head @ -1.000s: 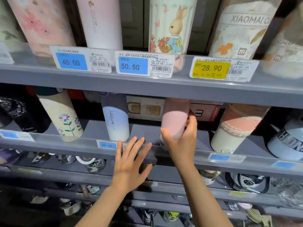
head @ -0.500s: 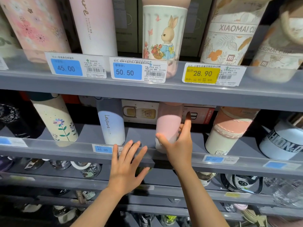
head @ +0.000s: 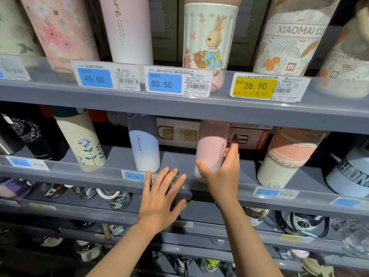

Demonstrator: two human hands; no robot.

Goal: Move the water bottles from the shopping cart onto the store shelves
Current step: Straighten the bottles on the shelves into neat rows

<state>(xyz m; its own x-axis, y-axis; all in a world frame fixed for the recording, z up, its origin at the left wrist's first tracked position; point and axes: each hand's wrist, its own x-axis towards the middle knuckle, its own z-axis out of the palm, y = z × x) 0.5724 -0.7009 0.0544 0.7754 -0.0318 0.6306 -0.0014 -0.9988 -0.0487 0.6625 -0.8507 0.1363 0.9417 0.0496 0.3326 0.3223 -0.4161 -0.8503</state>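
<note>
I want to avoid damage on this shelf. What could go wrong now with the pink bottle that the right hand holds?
1. The pink bottle stands near the shelf's front lip; if the right hand lets go carelessly, it may tip forward.
2. The blue Leisure bottle stands close beside it, so a sideways push could knock it.

Open shelf floor is lying between the blue bottle (head: 144,144) and pink bottle (head: 210,148). The upper shelf edge (head: 179,108) is limiting headroom; boxes (head: 177,134) are blocking the back.
</note>
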